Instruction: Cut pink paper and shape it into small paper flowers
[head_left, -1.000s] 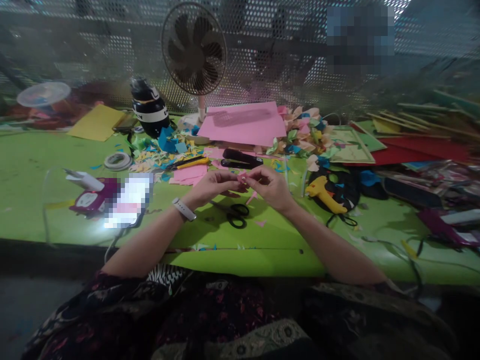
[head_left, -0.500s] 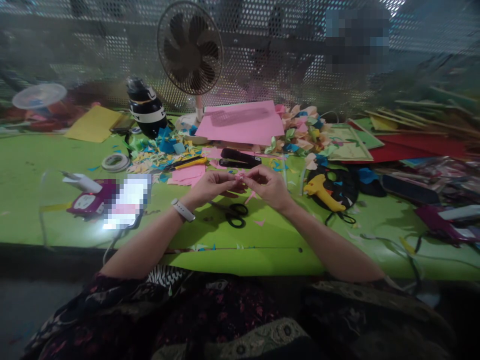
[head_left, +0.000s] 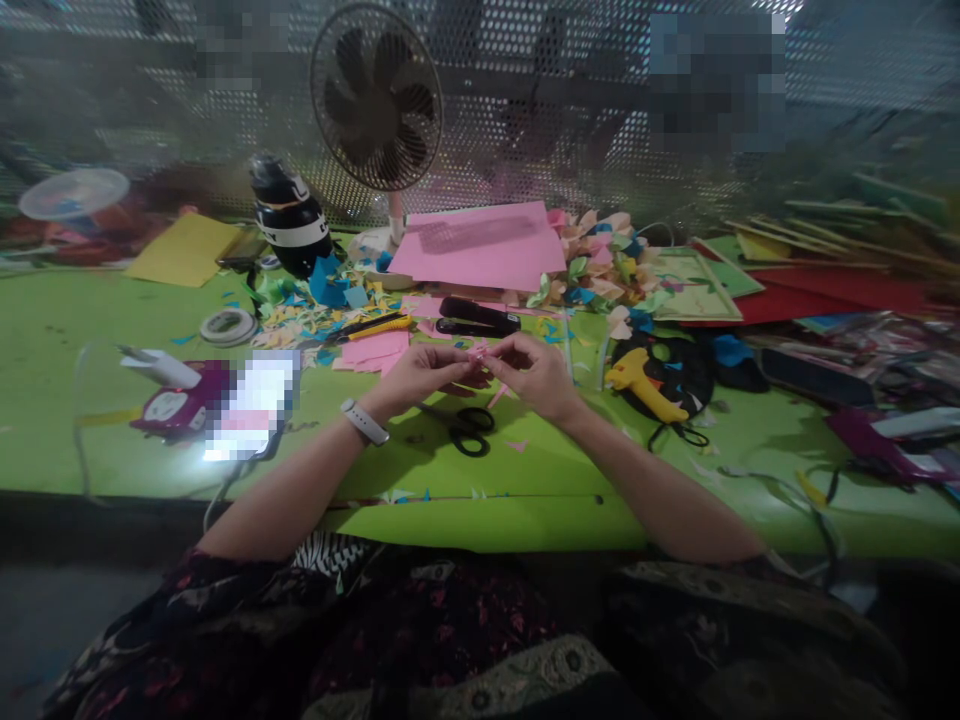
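Above the green table (head_left: 525, 490), my left hand (head_left: 418, 373) and my right hand (head_left: 534, 375) meet at the fingertips, both pinched on a small pink folded paper piece (head_left: 478, 352). A white watch band sits on my left wrist. Black-handled scissors (head_left: 466, 430) lie on the table just below my hands. A black stapler (head_left: 475, 318) and a stack of small pink paper squares (head_left: 375, 349) lie just beyond them.
A desk fan (head_left: 377, 100) stands at the back behind a large pink sheet (head_left: 480, 246). Folded paper flowers (head_left: 600, 262), a yellow glue gun (head_left: 646, 384), a tape roll (head_left: 228, 325), a yellow cutter (head_left: 375, 327), paper scraps and a dark bottle (head_left: 289, 217) lie around.
My hands stay together on the pink piece, fingers shifting only slightly. The view has drifted a little.
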